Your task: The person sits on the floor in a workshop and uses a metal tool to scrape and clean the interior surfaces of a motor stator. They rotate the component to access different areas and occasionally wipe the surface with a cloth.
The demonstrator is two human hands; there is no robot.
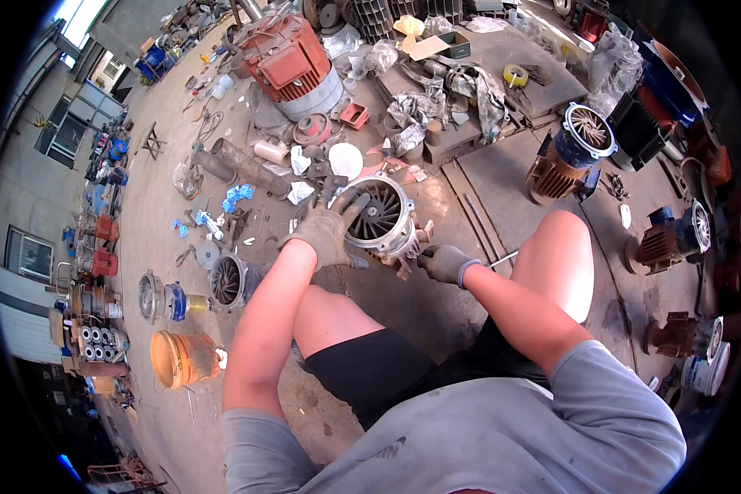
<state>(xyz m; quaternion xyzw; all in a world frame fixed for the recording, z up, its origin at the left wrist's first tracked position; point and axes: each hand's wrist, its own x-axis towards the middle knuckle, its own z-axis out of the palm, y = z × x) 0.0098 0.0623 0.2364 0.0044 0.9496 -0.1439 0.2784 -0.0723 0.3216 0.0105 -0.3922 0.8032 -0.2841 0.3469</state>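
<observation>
Motor housing (380, 216), round and finned inside, sits on the floor (165, 206) between the two gloved hands. Left hand (325, 230) is spread open, fingers resting on its rim. Right hand (443, 263), just beside the housing's lower edge, is closed around a thin metal tool (502, 258). Beyond the hands stands a red motor (292, 62); left of them, an orange bucket (181, 359).
</observation>
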